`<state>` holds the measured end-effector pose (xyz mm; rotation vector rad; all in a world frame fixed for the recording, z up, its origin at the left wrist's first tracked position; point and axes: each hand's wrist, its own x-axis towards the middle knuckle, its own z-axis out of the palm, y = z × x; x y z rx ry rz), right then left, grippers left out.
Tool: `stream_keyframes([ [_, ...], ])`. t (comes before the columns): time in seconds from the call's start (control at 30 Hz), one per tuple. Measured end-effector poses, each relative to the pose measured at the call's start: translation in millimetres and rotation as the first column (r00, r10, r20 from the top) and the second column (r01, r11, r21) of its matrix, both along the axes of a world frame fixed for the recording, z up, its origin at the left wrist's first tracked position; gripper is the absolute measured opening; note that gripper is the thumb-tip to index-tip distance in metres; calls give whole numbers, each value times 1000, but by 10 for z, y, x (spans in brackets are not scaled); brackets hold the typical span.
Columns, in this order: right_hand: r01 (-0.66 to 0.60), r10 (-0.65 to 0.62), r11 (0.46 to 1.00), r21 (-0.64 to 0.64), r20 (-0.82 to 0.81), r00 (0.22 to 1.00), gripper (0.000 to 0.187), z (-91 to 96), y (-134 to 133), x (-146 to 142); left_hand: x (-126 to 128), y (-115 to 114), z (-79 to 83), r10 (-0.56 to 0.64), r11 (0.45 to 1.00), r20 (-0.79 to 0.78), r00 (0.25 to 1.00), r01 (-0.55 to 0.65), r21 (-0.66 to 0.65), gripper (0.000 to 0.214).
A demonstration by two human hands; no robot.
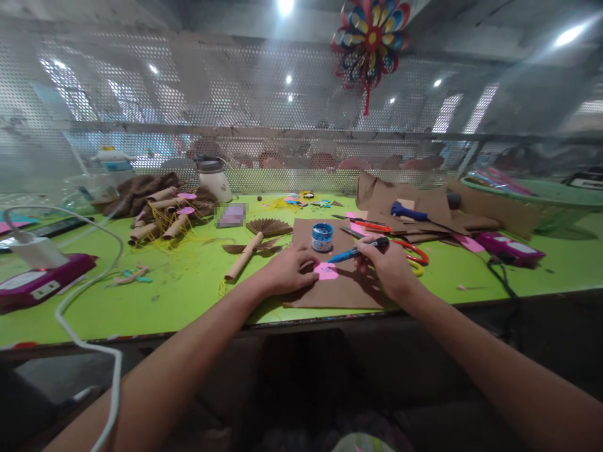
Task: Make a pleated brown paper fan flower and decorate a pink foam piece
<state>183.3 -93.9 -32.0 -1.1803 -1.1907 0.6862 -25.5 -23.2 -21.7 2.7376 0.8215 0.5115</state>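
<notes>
My left hand (288,269) rests on a brown paper sheet (330,292), its fingertips pressing the edge of a small pink paper piece (326,271). My right hand (386,263) grips a blue pen (355,250), whose tip points left just above the pink piece. A small blue-lidded jar (322,237) stands on the brown sheet just behind the two hands.
Orange-handled scissors (414,250) lie to the right, rolled brown paper tubes (160,216) and a folded paper fan (269,227) to the left on the green table (188,289). A white cable (85,314) crosses the left front. A paper pinwheel (370,37) hangs above.
</notes>
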Motion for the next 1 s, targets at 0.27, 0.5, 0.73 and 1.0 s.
stream_keyframes([
  [0.27,6,-6,1000,10,-40,999,15,20,-2,-18,10,-10,23,-14,1000,-21,1000,14,16,31],
  [0.5,29,-29,1000,12,-33,999,16,24,10,-5,-2,11,-13,-9,1000,4,1000,9,18,31],
  [0.73,-3,3,1000,2,-96,995,19,24,8,-13,8,9,8,22,999,-13,1000,-22,-38,29],
  [1.0,-123,137,988,95,-162,977,29,-3,8,-8,3,-14,16,46,994,16,999,-44,-97,28],
])
